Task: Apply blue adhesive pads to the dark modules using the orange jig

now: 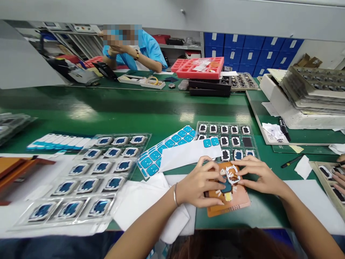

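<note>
On the bench edge before me lies an orange fixture block (pixel 237 203) with a dark teal piece (pixel 227 186) in its middle and pale tabs around it. My left hand (pixel 201 183) grips the fixture's left side, fingertips on or beside the teal piece and thumb near the lower edge. A small white-and-silver watch-case-like frame (pixel 233 175) is tilted above the fixture's upper part. My right hand (pixel 258 176) holds that frame by its right side between thumb and fingers. The underside of the frame and part of the teal piece are hidden.
Left stands a clear tray (pixel 115 196) of frames with blue film. Beyond my hands are a sheet of blue stickers (pixel 155 155) and another tray (pixel 254 144) of frames. White cloths (pixel 151 201) lie left. A co-worker (pixel 145 50) sits opposite; another person's hand (pixel 340 178) is far right.
</note>
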A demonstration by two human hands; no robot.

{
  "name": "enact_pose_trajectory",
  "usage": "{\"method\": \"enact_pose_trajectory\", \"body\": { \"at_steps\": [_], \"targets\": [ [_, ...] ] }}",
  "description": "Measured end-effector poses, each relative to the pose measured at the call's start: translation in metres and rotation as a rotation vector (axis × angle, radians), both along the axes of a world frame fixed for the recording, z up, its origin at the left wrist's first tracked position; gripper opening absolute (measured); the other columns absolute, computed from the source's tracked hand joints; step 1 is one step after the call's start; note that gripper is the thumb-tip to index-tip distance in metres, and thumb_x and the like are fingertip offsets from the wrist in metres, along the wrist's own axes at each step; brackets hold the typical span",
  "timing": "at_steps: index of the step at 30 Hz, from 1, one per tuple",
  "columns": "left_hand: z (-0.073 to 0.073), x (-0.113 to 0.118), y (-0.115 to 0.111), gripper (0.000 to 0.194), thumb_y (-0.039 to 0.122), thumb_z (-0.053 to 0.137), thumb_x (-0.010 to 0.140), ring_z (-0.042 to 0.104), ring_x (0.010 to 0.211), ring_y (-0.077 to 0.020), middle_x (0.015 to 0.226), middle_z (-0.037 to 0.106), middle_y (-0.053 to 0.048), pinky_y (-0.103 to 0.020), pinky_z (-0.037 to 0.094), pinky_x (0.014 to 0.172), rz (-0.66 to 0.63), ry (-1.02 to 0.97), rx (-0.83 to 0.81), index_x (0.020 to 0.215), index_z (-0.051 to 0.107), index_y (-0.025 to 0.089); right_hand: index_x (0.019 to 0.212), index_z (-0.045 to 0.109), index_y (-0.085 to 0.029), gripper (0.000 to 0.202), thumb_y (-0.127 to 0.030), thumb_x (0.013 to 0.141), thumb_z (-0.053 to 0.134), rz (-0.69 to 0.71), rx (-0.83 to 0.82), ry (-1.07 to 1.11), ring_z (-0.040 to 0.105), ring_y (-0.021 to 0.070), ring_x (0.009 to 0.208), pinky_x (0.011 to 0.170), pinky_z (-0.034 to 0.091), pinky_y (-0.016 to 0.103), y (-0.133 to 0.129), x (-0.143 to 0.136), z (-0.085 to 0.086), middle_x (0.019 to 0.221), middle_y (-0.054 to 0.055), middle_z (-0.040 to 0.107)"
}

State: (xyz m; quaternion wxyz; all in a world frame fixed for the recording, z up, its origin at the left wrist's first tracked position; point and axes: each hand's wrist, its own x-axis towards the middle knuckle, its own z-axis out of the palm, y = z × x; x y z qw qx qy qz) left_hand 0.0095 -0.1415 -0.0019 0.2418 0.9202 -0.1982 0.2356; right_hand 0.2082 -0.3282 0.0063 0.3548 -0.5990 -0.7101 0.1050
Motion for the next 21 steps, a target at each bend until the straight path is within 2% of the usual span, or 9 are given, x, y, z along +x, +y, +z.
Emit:
{"method": "enact_pose_trajectory", "body": {
  "at_steps": [3,6,11,21],
  "targets": [
    [0.001,0.001,-0.001,0.026,0.047,0.069,0.084,0.055,0.089,-0.0212,0.087,0.074,-0.002,-0.043,0.037,0.088,0.064,-0.093,-0.009,0.089,0.068,0.022,0.101,0.07,-0.025,0.014,-0.026,0.087,0.069,0.0,0.076,-0.013,0.059,0.022,0.096,0.083,0.053,0.043,0.001,-0.007,-0.002,0.123,0.007,0.069],
    [0.0,0.002,-0.002,0.035,0.052,0.071,0.081,0.054,0.08,-0.0203,0.086,0.074,-0.003,-0.041,0.038,0.082,0.174,-0.212,0.082,0.091,0.065,0.018,0.102,0.07,-0.024,0.018,-0.024,0.084,0.069,0.004,0.178,-0.059,0.056,0.0217,0.091,0.078,0.053,0.042,0.003,-0.019,-0.005,0.12,0.006,0.07],
    [-0.002,0.002,-0.004,0.049,0.065,0.065,0.078,0.056,0.081,-0.0221,0.089,0.073,-0.005,-0.041,0.036,0.078,0.278,-0.219,0.177,0.094,0.064,0.018,0.1,0.07,-0.024,0.017,-0.025,0.084,0.069,-0.013,0.212,-0.084,0.055,0.0233,0.091,0.077,0.053,0.044,0.004,-0.032,-0.01,0.12,0.006,0.071],
    [0.001,0.002,-0.006,0.056,0.068,0.067,0.075,0.057,0.085,-0.0239,0.091,0.072,-0.007,-0.041,0.035,0.077,0.301,-0.166,0.141,0.097,0.064,0.017,0.099,0.071,-0.023,0.013,-0.024,0.086,0.067,0.016,0.207,-0.098,0.056,0.0227,0.093,0.08,0.054,0.043,0.007,-0.028,-0.01,0.117,0.006,0.072]
  ]
}}
